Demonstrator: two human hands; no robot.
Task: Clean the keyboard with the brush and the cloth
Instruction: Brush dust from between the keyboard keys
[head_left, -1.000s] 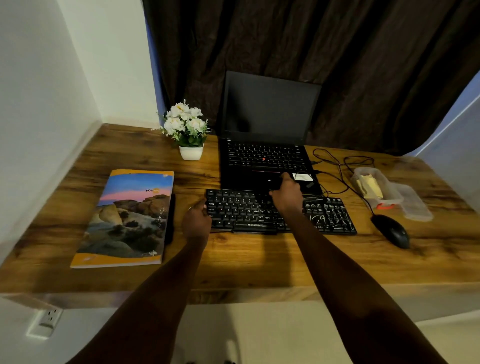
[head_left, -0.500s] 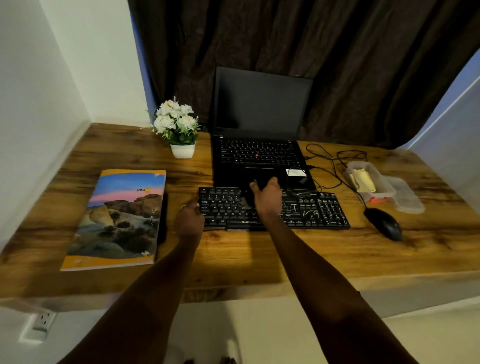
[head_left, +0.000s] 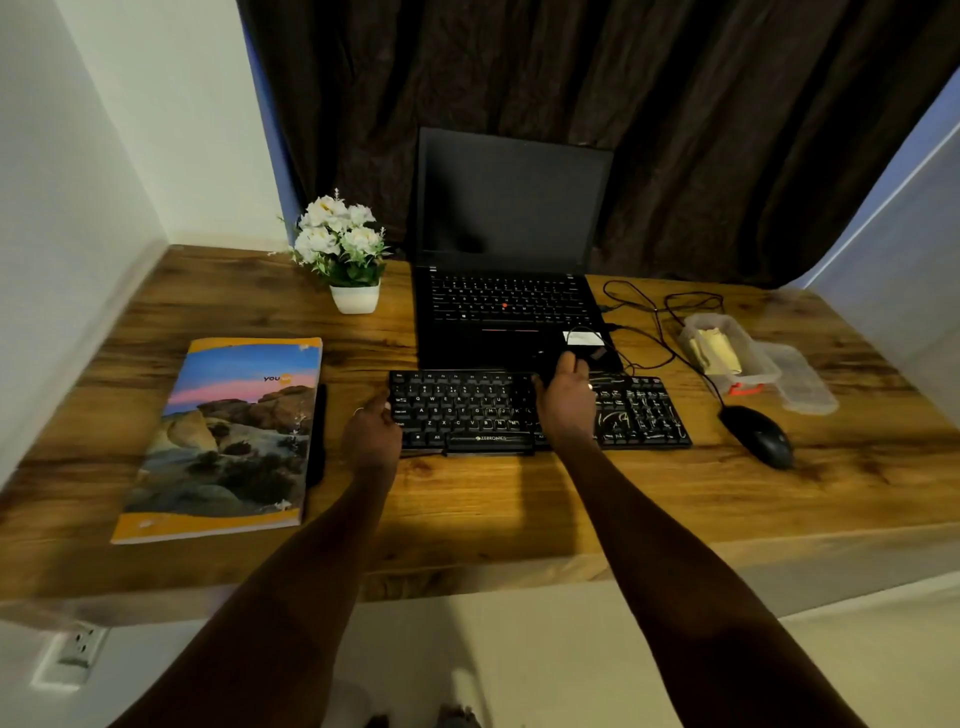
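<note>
Right hand (head_left: 563, 402) has moved back right over the keyboard (head_left: 467, 410), closed on something dark, perhaps the brush; left hand (head_left: 371, 434), half curled, steadies the edge, so I judge brushing continues.

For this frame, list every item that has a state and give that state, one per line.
laptop: lid open, screen dark
keyboard: flat on the desk, white marks on its right part
left hand: at the keyboard's left edge
right hand: over the keyboard, holding something dark; cannot tell what
mouse: untouched, right of the keyboard
plastic container: open, lid beside it
book: closed
</note>
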